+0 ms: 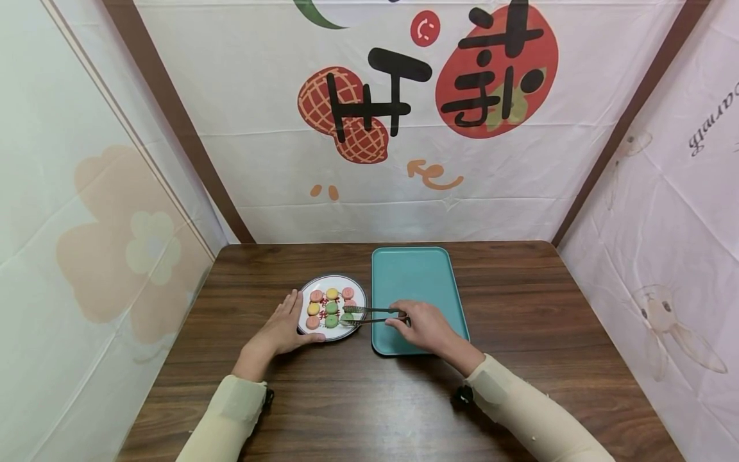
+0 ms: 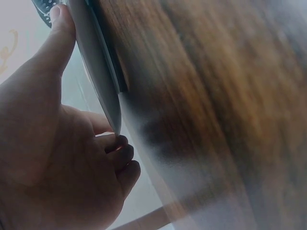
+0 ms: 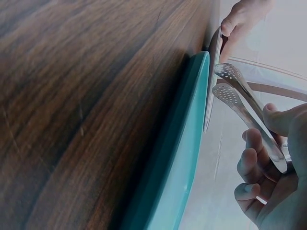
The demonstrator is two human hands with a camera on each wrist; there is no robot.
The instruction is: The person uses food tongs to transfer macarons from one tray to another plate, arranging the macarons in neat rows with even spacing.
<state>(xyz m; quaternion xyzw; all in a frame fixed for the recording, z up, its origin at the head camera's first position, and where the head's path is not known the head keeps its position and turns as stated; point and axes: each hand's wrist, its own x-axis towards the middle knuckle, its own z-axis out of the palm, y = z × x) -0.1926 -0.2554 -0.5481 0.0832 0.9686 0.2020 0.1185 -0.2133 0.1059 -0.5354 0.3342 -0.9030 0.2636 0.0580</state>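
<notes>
Small round macarons in pink, yellow and green (image 1: pixel 331 321) sit in rows on a white plate (image 1: pixel 359 292) with a dark rim line. My left hand (image 1: pixel 281 328) holds the plate at its left side, thumb on the near rim and fingers along the edge. In the left wrist view the fingertips curl at the plate's edge (image 2: pixel 98 81). My right hand (image 1: pixel 426 326) grips metal tongs (image 1: pixel 375 310), whose perforated tips are spread over the plate's right side, around a green macaron (image 1: pixel 347 317). Whether they touch it I cannot tell.
A teal rectangular tray (image 1: pixel 410 276) lies just right of the plate, under the right hand and the tongs' handle end. Both stand on a brown wooden table (image 1: pixel 346 410). Printed cloth walls (image 1: pixel 265 160) rise behind and at both sides.
</notes>
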